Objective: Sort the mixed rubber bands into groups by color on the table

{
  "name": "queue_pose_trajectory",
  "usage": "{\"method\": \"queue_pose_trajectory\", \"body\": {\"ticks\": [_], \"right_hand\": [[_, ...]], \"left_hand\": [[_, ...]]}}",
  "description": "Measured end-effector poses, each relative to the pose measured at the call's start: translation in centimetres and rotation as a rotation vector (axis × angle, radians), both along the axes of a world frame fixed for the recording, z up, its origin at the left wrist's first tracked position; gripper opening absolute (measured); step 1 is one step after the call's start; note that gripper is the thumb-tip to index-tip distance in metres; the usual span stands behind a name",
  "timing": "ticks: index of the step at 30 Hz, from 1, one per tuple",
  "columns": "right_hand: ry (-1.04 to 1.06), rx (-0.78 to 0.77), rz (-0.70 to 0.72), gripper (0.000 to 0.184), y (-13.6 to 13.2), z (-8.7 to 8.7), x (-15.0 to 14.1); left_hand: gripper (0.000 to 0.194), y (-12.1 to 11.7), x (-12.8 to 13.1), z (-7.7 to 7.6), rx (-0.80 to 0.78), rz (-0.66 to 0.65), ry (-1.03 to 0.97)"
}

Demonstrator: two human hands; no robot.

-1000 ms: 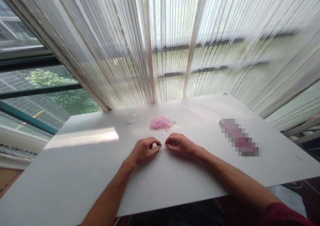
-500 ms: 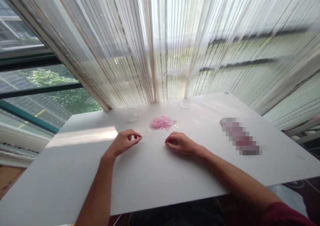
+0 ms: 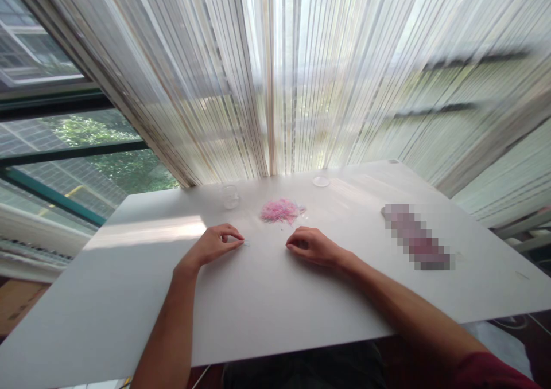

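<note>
"White, smooth tabletop (image 3: 241, 314) gives little grip to small things, I think. What is at the left?"

"First, the left hand (image 3: 213, 246). Its thumb and forefinger bend toward each other, with the tips beside at least one small, pale, thin strip (image 3: 247, 243). I cannot tell whether they pinch it or only touch it. If the skin is damp, the strip could cling and be dragged out of place."

"And behind this hand?"

"A clear, round, see-through container (image 3: 230, 197) stands near the far edge. It almost disappears against the white, so a careless reach could knock it over."

"Then the middle?"

"A loose heap of thin pink and pale pieces (image 3: 280, 211) lies beyond the two hands, between them and the far edge. It looks very light to me; a draught or one quick gesture could scatter it."

"How is the right hand (image 3: 316, 246)?"

"Its fingers are curled, thumb and forefinger pressed together; anything between them is too small to see. It rests just in front of the heap, so if it slides forward, the knuckles could push the pieces apart."

"Anything farther right?"

"A clear, flat, round disc (image 3: 321, 181) near the far edge, easy to overlook and sweep off. Last, a long pinkish-purple object (image 3: 417, 237), pixelated, well apart from both hands; there I see less risk."
</note>
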State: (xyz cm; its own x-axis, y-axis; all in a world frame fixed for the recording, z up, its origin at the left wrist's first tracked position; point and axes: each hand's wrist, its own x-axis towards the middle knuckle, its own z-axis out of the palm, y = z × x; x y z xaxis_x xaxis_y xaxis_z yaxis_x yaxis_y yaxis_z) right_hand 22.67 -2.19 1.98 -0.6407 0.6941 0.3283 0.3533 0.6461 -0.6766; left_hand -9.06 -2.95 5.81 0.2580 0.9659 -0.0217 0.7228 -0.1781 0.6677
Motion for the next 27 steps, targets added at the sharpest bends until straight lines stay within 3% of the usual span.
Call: {"method": "queue_pose_trajectory", "body": {"ticks": [27], "right_hand": [[-0.005, 0.015, 0.003, 0.012, 0.03, 0.0, -0.1]], "left_hand": [[0.026, 0.11, 0.51, -0.67, -0.041, -0.027, 0.006]]}}
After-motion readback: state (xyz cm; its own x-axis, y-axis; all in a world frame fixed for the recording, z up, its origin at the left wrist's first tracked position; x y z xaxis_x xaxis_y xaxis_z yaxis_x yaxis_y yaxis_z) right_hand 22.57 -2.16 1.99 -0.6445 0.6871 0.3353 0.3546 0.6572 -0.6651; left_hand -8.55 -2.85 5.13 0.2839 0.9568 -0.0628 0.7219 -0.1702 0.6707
